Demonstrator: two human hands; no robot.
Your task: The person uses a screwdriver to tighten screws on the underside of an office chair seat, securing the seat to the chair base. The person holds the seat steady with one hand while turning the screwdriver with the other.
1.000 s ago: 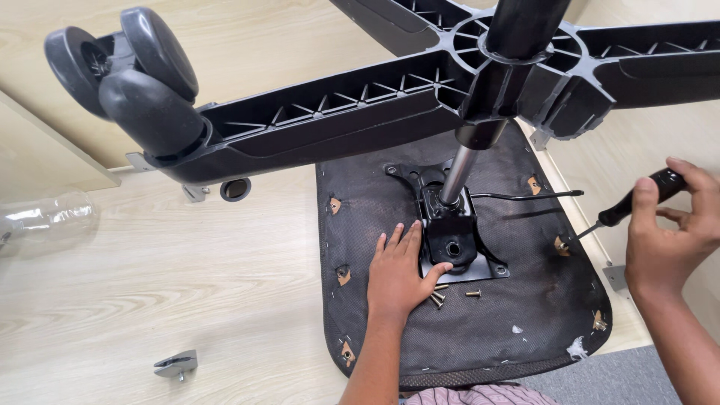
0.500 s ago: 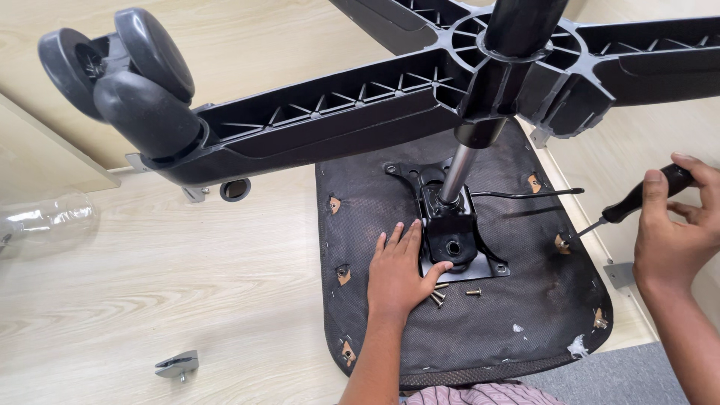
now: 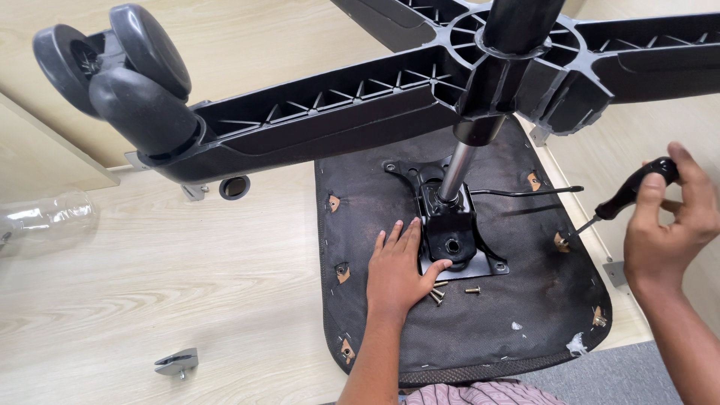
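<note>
Upside down on the pale wooden floor (image 3: 150, 300), the black chair seat (image 3: 517, 315) carries a metal mounting plate (image 3: 457, 244) near its middle, and the left hand (image 3: 395, 271) lies open and flat on the fabric, its thumb touching that plate, with a few loose screws (image 3: 439, 294) just beside it. Near the seat's right edge, the right hand (image 3: 671, 225) is closed around a black-handled screwdriver (image 3: 626, 199) whose tip meets a bolt hole (image 3: 561, 241). Above, the wheeled chair base (image 3: 337, 120) spans the seat's far edge, 1 twin caster (image 3: 120, 67) at the left, while a small metal bracket (image 3: 178, 363) lies on the floor well apart.
</note>
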